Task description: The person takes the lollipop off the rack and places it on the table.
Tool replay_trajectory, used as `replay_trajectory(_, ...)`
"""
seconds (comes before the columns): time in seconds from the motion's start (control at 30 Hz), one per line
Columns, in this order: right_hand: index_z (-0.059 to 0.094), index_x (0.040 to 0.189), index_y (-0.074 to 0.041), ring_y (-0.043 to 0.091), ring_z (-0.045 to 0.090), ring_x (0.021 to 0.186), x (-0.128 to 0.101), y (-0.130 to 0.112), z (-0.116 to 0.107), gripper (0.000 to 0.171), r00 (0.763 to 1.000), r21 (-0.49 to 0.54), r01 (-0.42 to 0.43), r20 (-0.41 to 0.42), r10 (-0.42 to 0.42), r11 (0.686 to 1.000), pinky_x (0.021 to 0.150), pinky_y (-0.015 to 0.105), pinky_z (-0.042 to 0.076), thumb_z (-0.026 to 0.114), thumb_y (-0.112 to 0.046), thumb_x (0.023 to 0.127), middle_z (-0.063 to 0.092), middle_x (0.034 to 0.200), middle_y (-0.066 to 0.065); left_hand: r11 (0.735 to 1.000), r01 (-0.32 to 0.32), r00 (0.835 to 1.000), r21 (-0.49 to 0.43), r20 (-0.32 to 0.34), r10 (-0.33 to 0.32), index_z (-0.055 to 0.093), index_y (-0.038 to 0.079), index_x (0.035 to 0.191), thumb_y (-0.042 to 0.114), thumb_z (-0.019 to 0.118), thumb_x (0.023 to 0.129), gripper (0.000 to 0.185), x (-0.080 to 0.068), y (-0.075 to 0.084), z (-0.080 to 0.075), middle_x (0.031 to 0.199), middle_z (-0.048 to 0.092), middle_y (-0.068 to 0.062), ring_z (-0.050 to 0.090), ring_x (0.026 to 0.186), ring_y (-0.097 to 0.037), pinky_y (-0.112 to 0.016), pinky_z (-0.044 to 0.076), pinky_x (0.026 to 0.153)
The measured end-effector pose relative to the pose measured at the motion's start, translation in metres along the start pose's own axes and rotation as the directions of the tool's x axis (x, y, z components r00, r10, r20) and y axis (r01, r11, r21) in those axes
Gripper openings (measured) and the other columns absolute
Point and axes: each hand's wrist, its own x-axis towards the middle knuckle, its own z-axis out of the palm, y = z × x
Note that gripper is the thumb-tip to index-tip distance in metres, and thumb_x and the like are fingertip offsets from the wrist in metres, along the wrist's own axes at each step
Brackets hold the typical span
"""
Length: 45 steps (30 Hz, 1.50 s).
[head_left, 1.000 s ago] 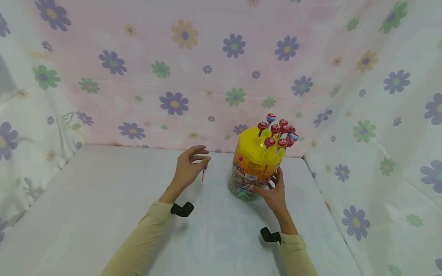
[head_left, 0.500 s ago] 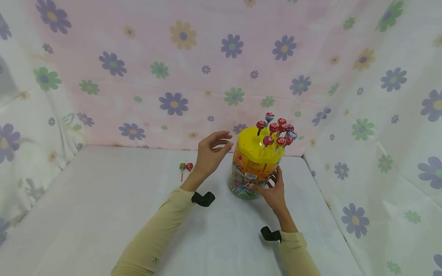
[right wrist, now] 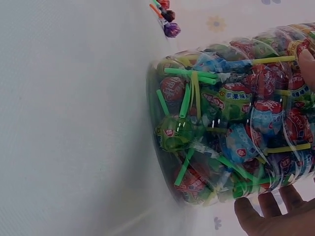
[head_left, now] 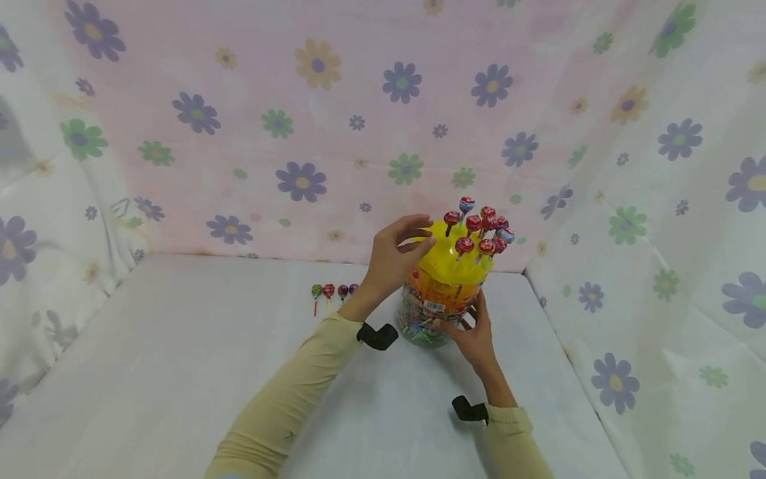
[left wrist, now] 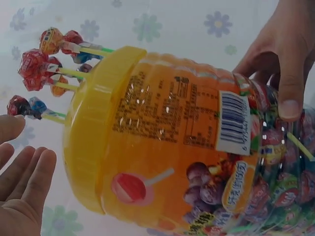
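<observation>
Right hand (head_left: 474,336) grasps the lower side of the clear plastic lollipop jar (head_left: 439,293) with its yellow lid (head_left: 445,256), standing on the white table (head_left: 179,359); left hand (head_left: 395,256), fingers released, hovers beside the lid; four loose lollipops (head_left: 332,293) lie further left

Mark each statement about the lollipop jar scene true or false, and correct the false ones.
1. The jar has a yellow lid. True.
2. The right hand holds the jar low on its side. True.
3. The left hand pinches a lollipop. False: it holds nothing, fingers open beside the lid.
4. Lollipops stand upright in the lid. True.
5. The lollipops on the table lie to the right of the jar. False: they lie to its left.
6. The jar is empty. False: it is packed with wrapped lollipops.
</observation>
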Motion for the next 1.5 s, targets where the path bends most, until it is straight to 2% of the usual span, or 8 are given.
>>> replay_trajectory(0.27,0.010,0.164,-0.028,0.040,0.035,0.145,0.000,0.001,-0.001,0.107,1.000,-0.032,0.013,-0.001,-0.013,0.999,0.117,0.062,0.033,0.084,-0.021,0.086,0.033,0.159,0.015,1.000,0.011,0.999,-0.017,0.030,-0.011,0.061,-0.002,0.133,0.001,0.068,0.096,0.038,0.005,0.007,0.010,0.128,0.067,-0.018,0.069,0.112,-0.029,-0.029,0.057,0.096)
replay_trajectory(0.53,0.012,0.164,-0.026,0.038,0.039,0.143,0.004,-0.011,-0.002,0.111,0.999,-0.102,0.034,-0.017,-0.036,0.994,0.117,0.059,0.036,0.087,-0.023,0.082,0.033,0.160,0.012,1.000,0.007,0.999,-0.021,0.050,-0.006,0.061,-0.002,0.134,0.001,0.068,0.096,0.039,0.012,0.013,0.017,0.128,0.068,-0.018,0.068,0.112,-0.029,-0.029,0.058,0.095)
replay_trajectory(0.77,0.013,0.163,-0.025,0.037,0.039,0.143,0.007,-0.014,-0.003,0.113,0.996,-0.103,0.082,-0.019,-0.084,0.991,0.117,0.060,0.035,0.089,-0.019,0.079,0.033,0.160,0.009,1.000,0.015,0.998,0.022,0.061,-0.016,0.060,-0.003,0.135,-0.001,0.067,0.096,0.040,0.013,0.012,0.021,0.126,0.068,-0.019,0.069,0.113,-0.030,-0.028,0.057,0.094)
replay_trajectory(1.07,0.018,0.162,-0.025,0.038,0.040,0.143,0.007,-0.008,-0.001,0.108,0.993,-0.070,0.103,-0.044,-0.106,0.992,0.115,0.061,0.037,0.089,-0.019,0.080,0.035,0.160,0.008,0.999,-0.008,0.999,0.040,0.036,0.007,0.061,-0.003,0.132,-0.001,0.066,0.096,0.036,0.015,0.013,0.023,0.115,0.071,-0.020,0.071,0.107,-0.030,-0.027,0.058,0.091)
replay_trajectory(1.3,0.014,0.163,-0.022,0.039,0.038,0.145,0.006,-0.014,-0.001,0.111,0.998,-0.063,0.060,-0.027,-0.062,0.996,0.116,0.059,0.036,0.088,-0.015,0.081,0.032,0.162,0.012,0.999,-0.022,1.000,0.045,0.018,0.021,0.064,-0.003,0.126,0.000,0.066,0.097,0.030,0.020,0.016,0.025,0.114,0.072,-0.018,0.071,0.103,-0.027,-0.025,0.059,0.090)
replay_trajectory(1.5,0.015,0.163,-0.025,0.038,0.039,0.144,0.006,-0.007,-0.002,0.111,0.994,-0.064,0.098,-0.034,-0.100,0.993,0.115,0.060,0.037,0.089,-0.018,0.080,0.033,0.161,0.010,0.997,-0.052,0.999,0.050,-0.001,0.052,0.064,0.000,0.129,0.003,0.065,0.098,0.031,0.021,0.023,0.024,0.116,0.072,-0.016,0.069,0.105,-0.025,-0.026,0.059,0.090)
